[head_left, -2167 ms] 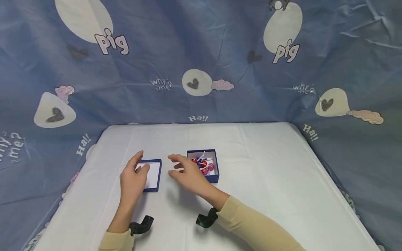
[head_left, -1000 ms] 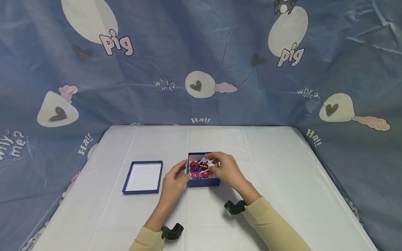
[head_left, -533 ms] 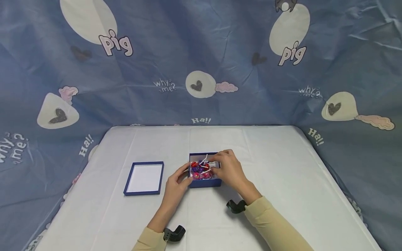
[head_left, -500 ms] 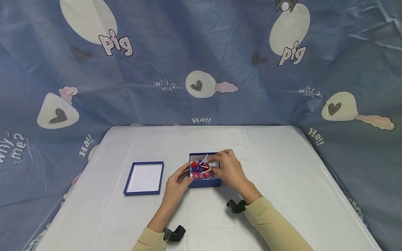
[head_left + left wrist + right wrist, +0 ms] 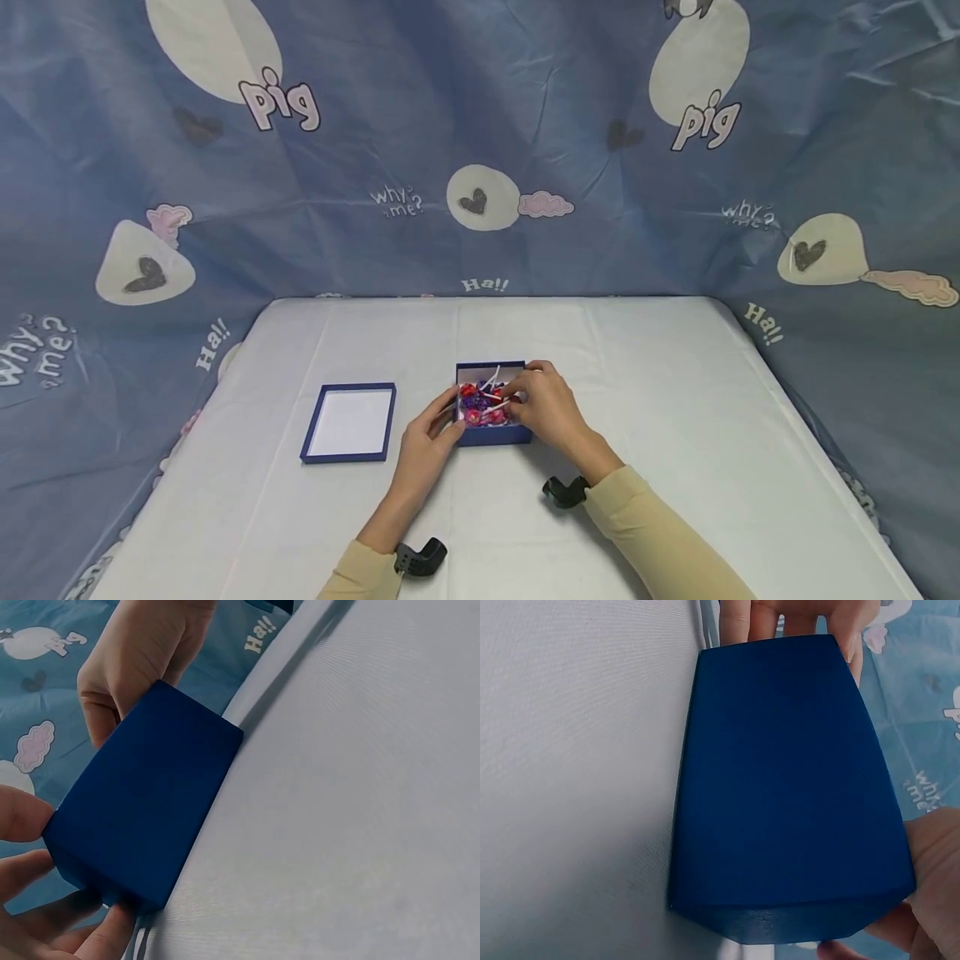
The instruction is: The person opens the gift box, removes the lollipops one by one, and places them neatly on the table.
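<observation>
A blue box with a pale inside stands uncovered on the table, holding several lollipops in red, purple and pink wrappers with white sticks. My left hand holds the box's left side, thumb at the front corner and fingers along the wall; these fingers also show against it in the left wrist view. My right hand reaches over the right rim, its thumb and index finger pinching a lollipop's white stick. The box wall hides the lollipops from both wrist views.
A blue-edged lid with a white inside lies left of the box. White cloth covers the table. Behind it hangs a blue printed curtain.
Both hands moved right to the box, the left leaving the lid and the right going over the box's right rim. Lately the right index finger came down towards the thumb at a stick.
</observation>
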Tool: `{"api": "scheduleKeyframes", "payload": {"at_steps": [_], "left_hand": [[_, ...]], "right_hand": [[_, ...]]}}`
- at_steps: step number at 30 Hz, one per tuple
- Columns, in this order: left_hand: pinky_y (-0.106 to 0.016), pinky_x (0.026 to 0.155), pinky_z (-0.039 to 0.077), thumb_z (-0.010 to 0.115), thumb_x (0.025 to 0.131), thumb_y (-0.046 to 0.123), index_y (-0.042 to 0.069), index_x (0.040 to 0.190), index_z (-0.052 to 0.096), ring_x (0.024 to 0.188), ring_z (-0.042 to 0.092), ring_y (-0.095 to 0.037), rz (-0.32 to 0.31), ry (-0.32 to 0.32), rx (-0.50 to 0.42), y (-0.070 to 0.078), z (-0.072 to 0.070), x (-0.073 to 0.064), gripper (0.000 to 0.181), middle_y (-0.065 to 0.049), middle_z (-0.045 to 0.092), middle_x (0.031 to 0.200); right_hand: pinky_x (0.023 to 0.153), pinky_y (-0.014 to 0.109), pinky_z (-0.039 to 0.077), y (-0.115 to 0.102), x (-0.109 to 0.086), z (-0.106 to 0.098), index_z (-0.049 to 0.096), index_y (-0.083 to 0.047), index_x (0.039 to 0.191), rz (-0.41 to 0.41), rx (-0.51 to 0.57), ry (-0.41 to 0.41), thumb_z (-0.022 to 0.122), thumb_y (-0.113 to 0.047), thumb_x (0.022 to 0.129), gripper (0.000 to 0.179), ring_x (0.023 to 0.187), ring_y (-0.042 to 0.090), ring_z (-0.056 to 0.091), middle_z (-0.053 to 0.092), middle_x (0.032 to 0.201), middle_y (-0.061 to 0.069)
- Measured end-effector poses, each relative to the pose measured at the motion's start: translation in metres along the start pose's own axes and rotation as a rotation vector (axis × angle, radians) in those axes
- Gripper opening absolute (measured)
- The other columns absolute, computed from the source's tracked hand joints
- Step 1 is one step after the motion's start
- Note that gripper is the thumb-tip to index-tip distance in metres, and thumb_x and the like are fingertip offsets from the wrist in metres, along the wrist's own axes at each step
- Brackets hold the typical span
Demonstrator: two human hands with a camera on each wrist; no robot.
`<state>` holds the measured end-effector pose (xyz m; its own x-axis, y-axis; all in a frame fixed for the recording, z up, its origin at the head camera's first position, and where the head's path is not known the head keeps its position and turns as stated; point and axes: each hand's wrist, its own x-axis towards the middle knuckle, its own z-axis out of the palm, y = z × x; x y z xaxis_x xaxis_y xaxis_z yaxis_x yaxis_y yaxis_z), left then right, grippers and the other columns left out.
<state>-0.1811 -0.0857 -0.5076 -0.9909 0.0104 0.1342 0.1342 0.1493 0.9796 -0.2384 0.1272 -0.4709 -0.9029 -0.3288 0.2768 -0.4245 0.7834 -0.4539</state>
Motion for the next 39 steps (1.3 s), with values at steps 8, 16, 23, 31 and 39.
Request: {"api": "scheduleKeyframes", "payload": {"at_steps": [8,16,23,31,39], "left_hand": [[-0.026,0.11,0.043,0.066,0.095,0.008,0.016,0.147,0.054,0.133,0.052,-0.027,-0.002,0.008,0.042,0.003,-0.003,-0.002,0.054,-0.005,0.049,0.15],[-0.027,0.11,0.043,0.067,0.095,0.01,0.019,0.147,0.055,0.133,0.052,-0.027,0.013,-0.015,0.048,0.001,-0.002,0.003,0.053,-0.002,0.049,0.15],[-0.025,0.109,0.043,0.067,0.096,0.011,0.019,0.147,0.054,0.133,0.053,-0.025,0.001,-0.025,0.049,0.0,-0.001,0.003,0.053,-0.001,0.05,0.149],[-0.025,0.11,0.043,0.067,0.095,0.011,0.019,0.147,0.054,0.133,0.052,-0.026,0.004,-0.025,0.04,0.0,-0.001,0.003,0.054,-0.003,0.05,0.149],[-0.033,0.111,0.043,0.068,0.095,0.013,0.02,0.147,0.054,0.134,0.051,-0.03,-0.008,-0.022,0.029,-0.002,-0.003,-0.001,0.053,-0.006,0.048,0.151]], "right_hand": [[0.1,0.049,0.052,-0.003,0.002,0.001,0.082,-0.018,0.083,-0.052,0.001,0.014,0.087,-0.012,0.079,0.009,0.123,0.034,0.055,0.075,0.089,-0.006],[0.103,0.047,0.05,0.0,0.002,-0.004,0.082,-0.019,0.08,-0.08,-0.033,0.026,0.088,-0.015,0.078,0.007,0.12,0.035,0.057,0.074,0.085,-0.006],[0.106,0.048,0.048,0.002,0.001,-0.004,0.082,-0.019,0.079,-0.106,-0.046,0.04,0.088,-0.015,0.078,0.007,0.114,0.036,0.061,0.075,0.083,-0.006],[0.107,0.046,0.046,0.002,0.002,-0.009,0.083,-0.019,0.08,-0.08,-0.03,0.037,0.088,-0.016,0.079,0.006,0.118,0.033,0.06,0.075,0.085,-0.006],[0.103,0.046,0.049,0.001,0.003,-0.016,0.083,-0.02,0.08,-0.092,-0.014,0.061,0.088,-0.016,0.079,0.006,0.119,0.034,0.059,0.076,0.087,-0.007]]}}
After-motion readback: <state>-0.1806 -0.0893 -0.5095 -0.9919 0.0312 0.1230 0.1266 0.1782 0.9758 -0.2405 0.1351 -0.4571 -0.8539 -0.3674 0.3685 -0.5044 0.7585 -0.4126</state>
